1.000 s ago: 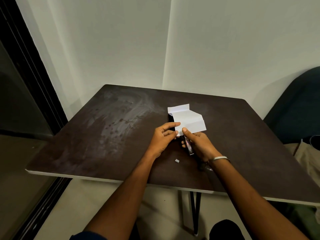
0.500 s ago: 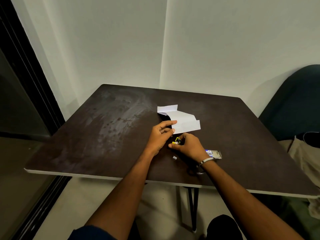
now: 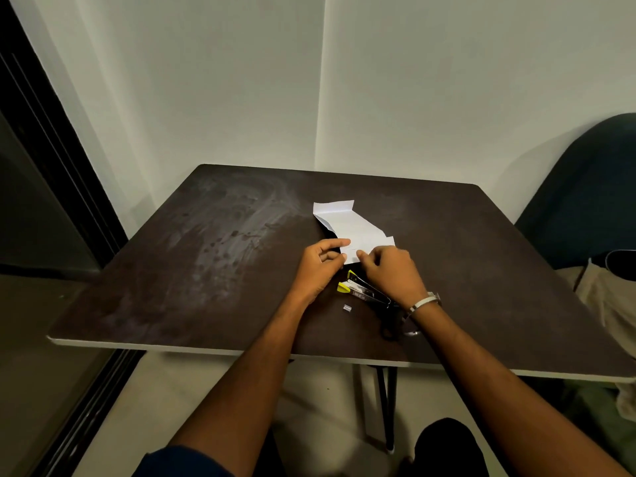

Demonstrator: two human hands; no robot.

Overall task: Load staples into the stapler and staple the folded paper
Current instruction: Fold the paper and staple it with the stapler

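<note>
Two hands, left hand (image 3: 318,266) and right hand (image 3: 390,273), are each closing a pinching grip on the folded paper (image 3: 351,232), light and floppy, likely best held at its near stiff fold, mid-tabletop (image 3: 172,270), while the stapler (image 3: 361,289) is lying ungripped toward the near edge.

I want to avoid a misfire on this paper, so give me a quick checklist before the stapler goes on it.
1. Folded paper lies on the table: ok.
2. Left hand and right hand both pinch its near edge: ok.
3. Stapler is picked up: not ok, it lies on the table by the right wrist, in neither hand.
4. Stapler is closed for use: not ok, it looks sprung open.
5. Staples are loaded: cannot tell; a loose staple strip lies on the table.
</note>
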